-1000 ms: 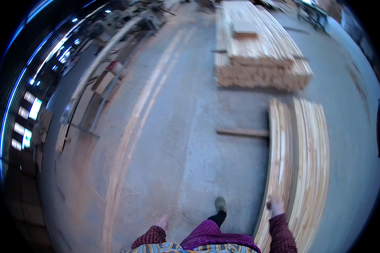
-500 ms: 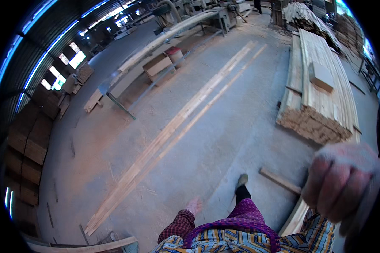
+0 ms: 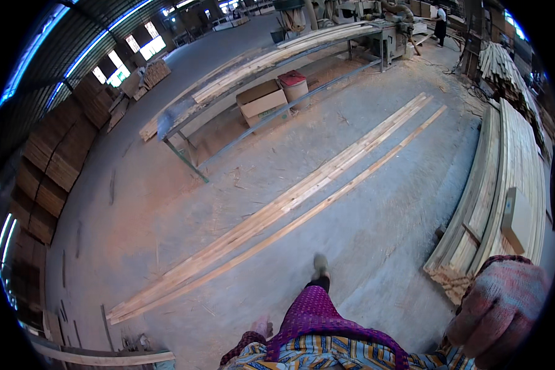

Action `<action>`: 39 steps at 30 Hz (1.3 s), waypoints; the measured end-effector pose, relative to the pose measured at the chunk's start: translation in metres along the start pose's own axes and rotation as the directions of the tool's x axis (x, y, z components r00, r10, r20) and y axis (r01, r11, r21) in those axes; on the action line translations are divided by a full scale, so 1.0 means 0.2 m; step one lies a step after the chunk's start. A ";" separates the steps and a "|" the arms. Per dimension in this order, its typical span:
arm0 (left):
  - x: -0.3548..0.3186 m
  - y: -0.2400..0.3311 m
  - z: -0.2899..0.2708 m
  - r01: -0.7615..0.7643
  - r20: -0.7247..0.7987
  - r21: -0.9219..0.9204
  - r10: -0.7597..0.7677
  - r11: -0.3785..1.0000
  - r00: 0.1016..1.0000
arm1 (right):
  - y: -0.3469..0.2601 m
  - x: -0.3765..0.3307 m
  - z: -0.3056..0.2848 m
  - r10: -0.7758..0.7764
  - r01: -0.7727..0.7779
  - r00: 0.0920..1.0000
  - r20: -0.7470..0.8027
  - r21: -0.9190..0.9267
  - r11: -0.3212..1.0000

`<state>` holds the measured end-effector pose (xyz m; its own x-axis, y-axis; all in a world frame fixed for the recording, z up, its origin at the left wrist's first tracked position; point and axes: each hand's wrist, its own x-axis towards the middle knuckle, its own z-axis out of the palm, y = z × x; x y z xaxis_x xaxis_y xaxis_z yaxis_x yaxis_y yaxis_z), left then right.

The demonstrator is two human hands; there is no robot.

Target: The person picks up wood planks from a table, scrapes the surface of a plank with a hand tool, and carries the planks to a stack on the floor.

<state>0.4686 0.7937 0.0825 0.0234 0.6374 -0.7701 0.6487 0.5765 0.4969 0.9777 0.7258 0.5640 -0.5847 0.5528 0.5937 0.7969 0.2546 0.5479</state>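
Note:
My right hand [image 3: 499, 311], in a pinkish-grey knitted glove, is raised close at the lower right. Its fingers are curled closed, and whatever may lie inside them is hidden. My left hand [image 3: 263, 327] hangs low by my checked sleeve, somewhat blurred; its fingers look loosely apart and hold nothing visible. On the floor ahead lie several long pale wooden strips [image 3: 253, 232] side by side. One thinner wooden strip [image 3: 351, 191] runs along their right side. Neither hand touches them. My foot [image 3: 320, 265] is stepping forward on the floor to their right.
A stack of long boards [image 3: 518, 154] stands right, with a cardboard box [image 3: 515, 221] on it. Far left, a long bench [image 3: 197, 163] carries boards, above an open carton [image 3: 262, 105] and red-topped bucket [image 3: 295, 88]. A person [image 3: 440, 26] stands far off near machinery.
My view has turned left and moved forward, so the board stack has shifted right and nearer. My right fist sits lower in view; the left hand has shifted slightly down and left.

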 end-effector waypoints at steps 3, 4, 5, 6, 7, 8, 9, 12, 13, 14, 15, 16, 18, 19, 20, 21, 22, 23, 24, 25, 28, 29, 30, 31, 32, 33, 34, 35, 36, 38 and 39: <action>0.22 0.44 0.02 0.105 -0.022 0.007 -0.105 0.994 0.994 | 0.29 0.10 0.49 -0.010 0.010 1.000 0.029 0.002 1.000; 0.44 0.37 -0.03 0.084 -0.003 0.021 -0.084 0.996 0.996 | 0.40 0.15 0.66 -0.016 0.015 1.000 0.027 0.010 1.000; 0.65 0.44 -0.06 -0.175 -0.029 0.374 0.200 0.911 0.979 | 0.51 0.21 0.83 -0.021 0.021 0.999 0.026 -0.001 1.000; 0.85 0.52 -0.10 -0.298 -0.053 0.711 0.471 0.637 0.880 | 0.62 0.27 0.97 -0.018 0.018 0.999 0.028 0.003 1.000; 1.07 0.87 -0.14 -0.164 0.069 0.719 0.166 0.675 0.984 | 0.73 0.33 1.11 -0.027 0.027 0.998 0.059 -0.004 1.000; 1.25 1.09 -0.27 -0.481 0.340 0.783 0.377 0.393 0.861 | 0.86 0.39 1.23 -0.029 0.030 0.997 0.069 -0.013 0.999; 1.41 1.37 -0.30 -0.283 0.096 0.573 0.280 0.770 0.955 | 0.97 0.46 1.33 -0.029 0.031 0.997 0.076 -0.018 0.999; 1.87 2.22 -0.47 -0.429 -0.163 0.051 0.431 0.902 0.887 | 1.29 0.64 1.59 -0.025 0.030 0.996 0.087 -0.064 0.998; 1.95 2.69 -0.49 -0.223 -0.042 -0.172 0.219 0.959 0.975 | 1.38 0.68 1.68 -0.024 0.035 0.993 0.112 -0.103 0.994; 1.95 2.89 -0.61 -0.346 -0.108 -0.132 0.334 0.929 0.936 | 1.50 0.69 1.88 -0.056 0.063 0.995 0.082 -0.082 0.995; 2.03 3.30 -0.55 -0.521 -0.039 -0.067 0.519 0.851 0.854 | 1.59 0.74 1.89 -0.062 0.089 0.987 0.149 -0.183 0.979; 2.04 3.50 -0.64 -0.467 -0.042 -0.172 0.467 0.867 0.883 | 1.70 0.77 2.10 -0.115 0.139 0.985 0.125 -0.203 0.969; 2.20 3.95 -0.58 -0.449 0.025 -0.299 0.477 0.842 0.878 | 1.93 0.88 2.26 -0.285 0.377 0.926 0.250 -0.543 0.751; 2.31 4.16 -0.51 -0.467 0.046 -0.325 0.507 0.822 0.861 | 2.08 0.93 2.31 -0.379 0.534 0.834 0.401 -0.760 0.371; 2.42 4.37 -0.48 -0.489 0.052 -0.348 0.538 0.800 0.842 | 2.23 0.95 2.43 -0.431 0.583 0.725 0.537 -0.812 -0.031; 2.50 4.53 -0.49 -0.500 0.059 -0.371 0.557 0.783 0.828 | 2.40 0.96 2.57 -0.428 0.554 0.624 0.654 -0.756 -0.349; 2.61 4.71 -0.49 -0.514 0.080 -0.397 0.586 0.761 0.806 | 2.53 0.99 2.77 -0.353 0.494 0.531 0.770 -0.620 -0.610; 2.71 4.86 -0.52 -0.529 0.089 -0.414 0.611 0.741 0.786 | 2.68 1.02 3.00 -0.229 0.398 0.470 0.852 -0.437 -0.807; 2.86 5.01 -0.58 -0.572 0.051 -0.362 0.629 0.736 0.776 | 2.76 1.04 3.30 0.239 0.192 0.379 0.894 0.177 -0.965; 3.01 5.02 -0.77 -0.599 -0.056 -0.296 0.612 0.744 0.789 | 2.85 1.11 3.71 0.614 -0.024 0.435 0.658 0.690 -0.723; 3.34 5.37 -1.05 -0.653 -0.075 -0.070 0.649 0.754 0.757 | 3.04 1.21 4.45 0.786 -0.487 0.343 0.514 0.813 -0.319; 3.42 5.51 -1.10 -0.674 -0.087 -0.006 0.672 0.738 0.736 | 3.06 1.21 4.67 0.721 -0.564 0.352 0.596 0.750 -0.345; 3.40 5.75 -1.08 -0.626 -0.062 -0.074 0.623 0.776 0.780 | 3.08 1.22 4.84 0.665 -0.675 0.355 0.657 0.673 -0.304; 3.25 6.09 -1.09 -0.569 -0.025 -0.134 0.572 0.811 0.820 | 3.08 1.21 5.00 0.602 -0.686 0.336 0.724 0.626 -0.370; 3.18 6.27 -1.16 -0.496 -0.018 -0.185 0.502 0.848 0.865 | 3.07 1.31 5.13 0.534 -0.743 0.279 0.798 0.532 -0.406; 3.38 6.32 -1.24 -0.588 -0.094 -0.110 0.580 0.801 0.809 | 3.06 1.38 5.28 0.458 -0.727 0.321 0.829 0.525 -0.443; 3.62 6.39 -1.30 -0.666 -0.156 -0.017 0.656 0.746 0.739 | 3.06 1.44 5.45 0.384 -0.710 0.355 0.853 0.513 -0.483; 3.76 6.54 -1.30 -0.677 -0.170 -0.139 0.656 0.723 0.735 | 3.08 1.48 5.59 0.356 -0.723 0.376 0.855 0.512 -0.464; 3.90 6.70 -1.34 -0.678 -0.189 -0.248 0.652 0.692 0.734 | 3.09 1.53 5.73 0.327 -0.729 0.400 0.856 0.513 -0.453; 4.33 6.93 -1.53 -0.649 -0.108 -0.021 0.643 0.761 0.758 | 3.12 1.66 5.96 0.270 -0.754 0.440 0.856 0.516 -0.408; 4.34 7.21 -1.50 -0.671 -0.098 0.003 0.668 0.741 0.737 | 3.20 1.67 6.10 0.270 -0.790 0.407 0.873 0.484 -0.376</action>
<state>1.1956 2.3314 0.2511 0.3760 0.9055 -0.1966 0.4676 -0.0022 0.8839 1.4770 2.0403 0.3937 0.1096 0.9860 -0.1255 0.2361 -0.1485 -0.9603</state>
